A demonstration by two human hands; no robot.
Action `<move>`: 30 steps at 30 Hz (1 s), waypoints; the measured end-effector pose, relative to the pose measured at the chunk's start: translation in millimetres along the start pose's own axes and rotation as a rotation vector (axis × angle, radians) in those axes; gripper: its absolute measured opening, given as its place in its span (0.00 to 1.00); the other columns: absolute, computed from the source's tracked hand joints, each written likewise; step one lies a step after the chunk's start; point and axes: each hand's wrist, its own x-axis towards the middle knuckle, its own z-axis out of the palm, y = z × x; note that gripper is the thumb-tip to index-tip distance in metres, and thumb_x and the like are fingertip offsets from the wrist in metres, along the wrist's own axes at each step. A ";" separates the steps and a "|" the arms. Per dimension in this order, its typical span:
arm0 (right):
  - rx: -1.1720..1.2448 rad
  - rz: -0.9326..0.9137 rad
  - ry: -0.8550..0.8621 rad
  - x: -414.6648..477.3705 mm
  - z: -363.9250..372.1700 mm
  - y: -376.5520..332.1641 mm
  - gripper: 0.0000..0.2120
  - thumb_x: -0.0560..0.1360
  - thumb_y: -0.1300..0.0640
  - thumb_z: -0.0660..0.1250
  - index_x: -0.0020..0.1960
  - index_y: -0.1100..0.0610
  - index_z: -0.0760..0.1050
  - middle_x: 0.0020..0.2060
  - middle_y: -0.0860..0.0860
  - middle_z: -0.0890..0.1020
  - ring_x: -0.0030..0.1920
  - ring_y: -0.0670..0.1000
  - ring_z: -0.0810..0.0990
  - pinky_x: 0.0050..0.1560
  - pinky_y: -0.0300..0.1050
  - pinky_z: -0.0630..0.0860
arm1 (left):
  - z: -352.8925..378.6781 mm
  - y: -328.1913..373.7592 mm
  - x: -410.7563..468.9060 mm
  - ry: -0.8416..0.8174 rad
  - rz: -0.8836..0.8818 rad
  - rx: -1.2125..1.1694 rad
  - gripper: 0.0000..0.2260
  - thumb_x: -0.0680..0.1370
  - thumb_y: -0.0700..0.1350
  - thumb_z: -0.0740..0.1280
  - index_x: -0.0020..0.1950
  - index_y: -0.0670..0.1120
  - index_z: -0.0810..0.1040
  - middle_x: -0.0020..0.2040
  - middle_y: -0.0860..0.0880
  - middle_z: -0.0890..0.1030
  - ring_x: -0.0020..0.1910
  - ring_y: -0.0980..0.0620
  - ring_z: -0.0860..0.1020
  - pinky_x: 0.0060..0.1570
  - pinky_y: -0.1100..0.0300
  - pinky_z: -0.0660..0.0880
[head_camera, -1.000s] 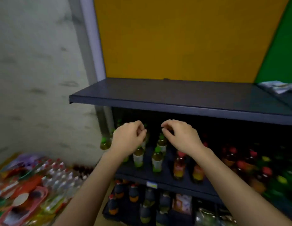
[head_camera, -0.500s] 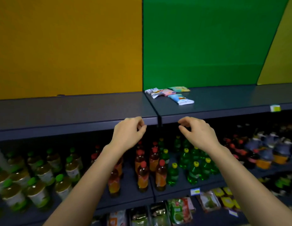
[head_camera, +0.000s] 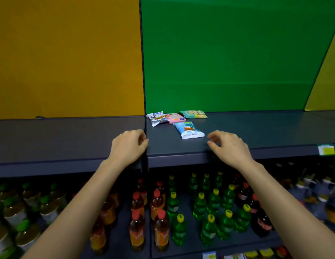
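Both my hands hover over the front of a dark grey top shelf [head_camera: 256, 131]. My left hand [head_camera: 128, 146] has loosely curled fingers and holds nothing, at the seam between two shelf sections. My right hand [head_camera: 227, 147] is also loosely curled and empty, just right of a blue-and-white packet [head_camera: 189, 130]. Further back lie a white packet [head_camera: 156, 118], a pink packet [head_camera: 175, 118] and a pale green packet [head_camera: 193, 114], close together.
Behind the shelf stand orange [head_camera: 69, 57], green [head_camera: 228, 53] and yellow [head_camera: 327, 81] back panels. The shelf below holds rows of bottles: green-capped [head_camera: 48, 208], red-capped orange [head_camera: 162, 230], yellow-capped green [head_camera: 208, 228] and dark ones [head_camera: 260, 219]. A price tag [head_camera: 326, 150] hangs at the right edge.
My view swung right from the shelf's left end to the green panel. Both hands rose from the bottle tops up to the top shelf, spread apart, and now sit near the packets.
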 end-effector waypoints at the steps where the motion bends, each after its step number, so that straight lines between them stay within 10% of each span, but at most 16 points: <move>1: 0.000 -0.001 -0.013 11.6 3.3 1.3 0.14 0.77 0.47 0.60 0.61 0.48 0.74 0.58 0.46 0.80 0.60 0.55 0.76 0.55 0.48 0.72 | 5.3 0.8 10.4 0.001 -0.009 0.005 0.10 0.78 0.51 0.61 0.53 0.48 0.77 0.51 0.48 0.82 0.52 0.44 0.78 0.43 0.57 0.69; 7: -0.055 0.083 -0.169 87.8 32.5 -4.0 0.30 0.70 0.28 0.55 0.46 0.56 0.73 0.55 0.56 0.79 0.55 0.58 0.77 0.48 0.48 0.69 | 37.4 6.1 79.2 -0.005 -0.018 0.080 0.10 0.78 0.50 0.61 0.52 0.46 0.76 0.52 0.47 0.81 0.52 0.43 0.77 0.42 0.58 0.67; 11: -0.147 0.093 -0.257 129.6 49.6 -18.4 0.40 0.65 0.26 0.60 0.61 0.58 0.71 0.63 0.56 0.75 0.63 0.57 0.74 0.56 0.48 0.71 | 54.7 10.3 120.4 -0.031 -0.074 0.106 0.11 0.78 0.50 0.60 0.51 0.44 0.76 0.51 0.45 0.80 0.51 0.42 0.76 0.41 0.57 0.67; 16: 0.024 0.086 -0.485 168.0 51.8 -8.9 0.23 0.63 0.36 0.72 0.39 0.54 0.69 0.46 0.52 0.77 0.47 0.52 0.76 0.43 0.43 0.69 | 72.5 14.3 162.6 -0.187 -0.254 0.036 0.25 0.79 0.59 0.56 0.35 0.40 0.71 0.42 0.38 0.75 0.41 0.41 0.72 0.39 0.54 0.67; 20: 0.314 0.011 -0.564 188.2 46.8 25.8 0.12 0.66 0.49 0.75 0.44 0.51 0.75 0.49 0.49 0.83 0.49 0.49 0.80 0.54 0.43 0.75 | 84.7 16.5 195.9 -0.363 -0.402 -0.085 0.35 0.76 0.65 0.55 0.57 0.33 0.76 0.59 0.34 0.76 0.53 0.39 0.76 0.49 0.51 0.72; 25: 0.685 0.038 -0.491 207.1 37.0 56.3 0.06 0.71 0.58 0.72 0.45 0.51 0.75 0.44 0.49 0.83 0.43 0.48 0.80 0.52 0.44 0.76 | 103.6 22.3 222.1 -0.375 -0.568 -0.218 0.26 0.69 0.66 0.66 0.34 0.44 0.67 0.34 0.47 0.70 0.36 0.50 0.70 0.34 0.59 0.63; 30: 0.788 0.095 -0.394 214.0 37.0 70.8 0.08 0.71 0.56 0.72 0.46 0.54 0.75 0.43 0.51 0.83 0.43 0.50 0.81 0.51 0.45 0.76 | 110.4 20.6 226.1 -0.270 -0.664 -0.475 0.20 0.65 0.49 0.78 0.36 0.43 0.67 0.33 0.46 0.72 0.34 0.49 0.70 0.33 0.59 0.68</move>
